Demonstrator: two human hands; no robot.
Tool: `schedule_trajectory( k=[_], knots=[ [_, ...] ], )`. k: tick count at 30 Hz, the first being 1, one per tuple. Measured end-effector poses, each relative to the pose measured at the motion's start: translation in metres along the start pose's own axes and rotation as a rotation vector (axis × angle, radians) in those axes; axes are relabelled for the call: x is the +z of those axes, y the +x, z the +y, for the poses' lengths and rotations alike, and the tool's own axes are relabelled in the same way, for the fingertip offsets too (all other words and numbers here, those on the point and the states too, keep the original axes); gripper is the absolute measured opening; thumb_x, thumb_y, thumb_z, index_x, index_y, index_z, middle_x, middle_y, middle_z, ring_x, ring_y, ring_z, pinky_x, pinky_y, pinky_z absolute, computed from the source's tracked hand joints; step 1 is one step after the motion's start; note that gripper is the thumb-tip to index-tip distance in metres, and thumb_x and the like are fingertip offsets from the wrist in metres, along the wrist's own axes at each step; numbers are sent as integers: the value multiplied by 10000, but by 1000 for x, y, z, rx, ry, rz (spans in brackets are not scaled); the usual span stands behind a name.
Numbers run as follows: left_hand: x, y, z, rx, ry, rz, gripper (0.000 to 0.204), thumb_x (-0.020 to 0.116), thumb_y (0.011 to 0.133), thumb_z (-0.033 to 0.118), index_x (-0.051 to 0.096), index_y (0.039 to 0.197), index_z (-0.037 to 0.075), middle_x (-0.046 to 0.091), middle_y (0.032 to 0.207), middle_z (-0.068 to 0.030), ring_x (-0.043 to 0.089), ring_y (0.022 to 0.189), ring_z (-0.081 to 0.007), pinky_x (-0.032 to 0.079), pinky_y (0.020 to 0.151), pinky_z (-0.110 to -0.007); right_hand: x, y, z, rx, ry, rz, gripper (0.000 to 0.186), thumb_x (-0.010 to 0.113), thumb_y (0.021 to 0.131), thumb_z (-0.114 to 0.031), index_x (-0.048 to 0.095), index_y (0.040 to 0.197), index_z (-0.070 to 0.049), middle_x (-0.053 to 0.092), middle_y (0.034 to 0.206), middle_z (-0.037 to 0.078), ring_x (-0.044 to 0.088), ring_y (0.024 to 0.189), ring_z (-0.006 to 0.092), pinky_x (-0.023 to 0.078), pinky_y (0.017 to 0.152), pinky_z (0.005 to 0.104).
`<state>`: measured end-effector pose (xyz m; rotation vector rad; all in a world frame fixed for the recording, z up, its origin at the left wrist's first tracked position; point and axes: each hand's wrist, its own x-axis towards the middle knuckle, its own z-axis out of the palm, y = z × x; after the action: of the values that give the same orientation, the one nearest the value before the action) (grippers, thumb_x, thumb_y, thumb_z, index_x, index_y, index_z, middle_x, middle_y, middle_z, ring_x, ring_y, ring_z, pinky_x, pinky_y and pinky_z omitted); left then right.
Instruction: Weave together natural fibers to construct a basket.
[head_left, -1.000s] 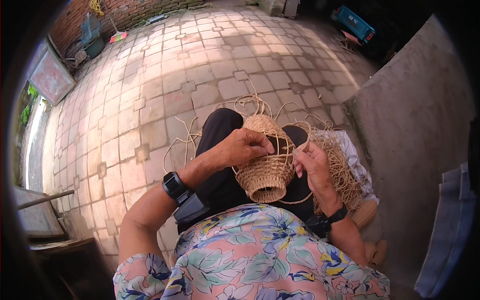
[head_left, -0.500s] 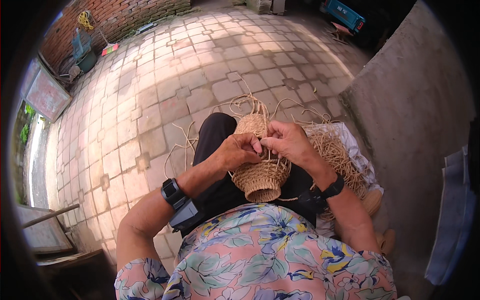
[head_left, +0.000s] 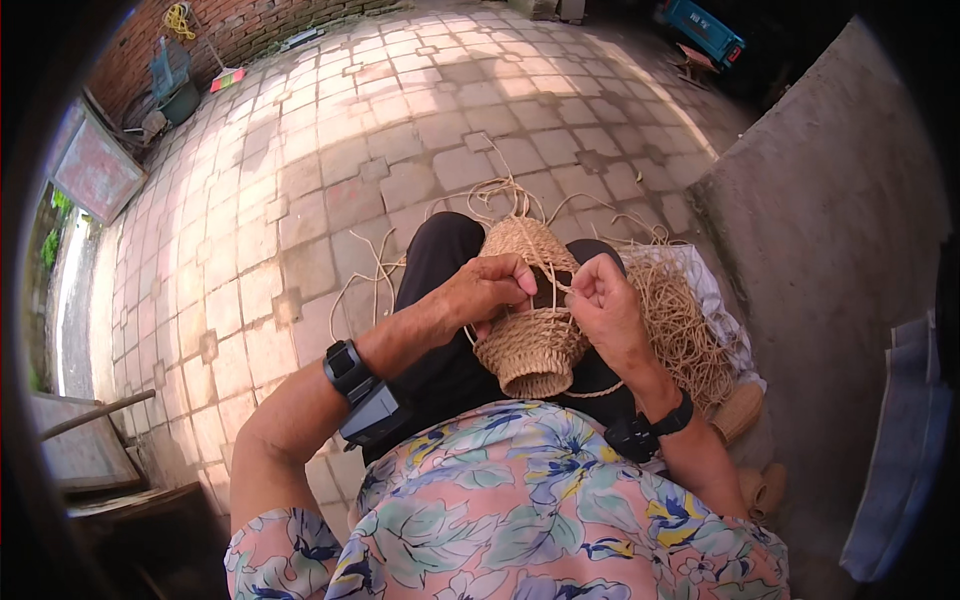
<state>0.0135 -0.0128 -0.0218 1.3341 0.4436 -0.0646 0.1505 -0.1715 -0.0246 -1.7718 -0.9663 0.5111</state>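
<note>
A woven cord basket [head_left: 530,345] rests on my lap with its ringed narrow end toward me; a second woven section [head_left: 523,240] is at its far end, with upright strands across the gap between. My left hand [head_left: 490,287] is closed at the left of that gap, fingertips on the strands and basket. My right hand [head_left: 607,308] pinches a pale cord [head_left: 566,288] at the right of the gap. Loose cord ends [head_left: 375,265] fan out beyond my knees.
A white sack [head_left: 730,335] holds tangled cord [head_left: 680,320] at my right, beside woven pieces [head_left: 738,414]. Paved ground [head_left: 300,150] stretches ahead, with a concrete surface [head_left: 820,200] right, a brick wall [head_left: 260,30], blue vehicle [head_left: 705,35] behind, and leaning boards [head_left: 95,165] left.
My right hand moved inward and up over the basket, then back right and slightly down, fingers now more curled. My left hand shifted down, then back up along the strands.
</note>
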Motion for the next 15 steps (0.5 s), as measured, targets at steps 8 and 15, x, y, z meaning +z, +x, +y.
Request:
schedule_trajectory(
  k=[8, 15],
  knots=[
    [0, 0, 4, 51, 87, -61, 160, 528, 877, 110, 613, 1008, 73, 608, 777, 7, 489, 537, -40, 406, 427, -197, -2, -15, 6, -25, -36, 95, 138, 581, 786, 30, 470, 848, -24, 499, 692, 2, 467, 594, 51, 419, 542, 221],
    [-3, 3, 29, 29, 478, -225, 269, 517, 846, 97, 656, 1065, 25, 614, 782, -9, 538, 568, -78, 455, 462, -220, -17, -25, 4, 5, 141, 2, 113, 640, 828, -30, 533, 853, -6, 520, 722, 12, 495, 590, 54, 428, 539, 233]
  ],
)
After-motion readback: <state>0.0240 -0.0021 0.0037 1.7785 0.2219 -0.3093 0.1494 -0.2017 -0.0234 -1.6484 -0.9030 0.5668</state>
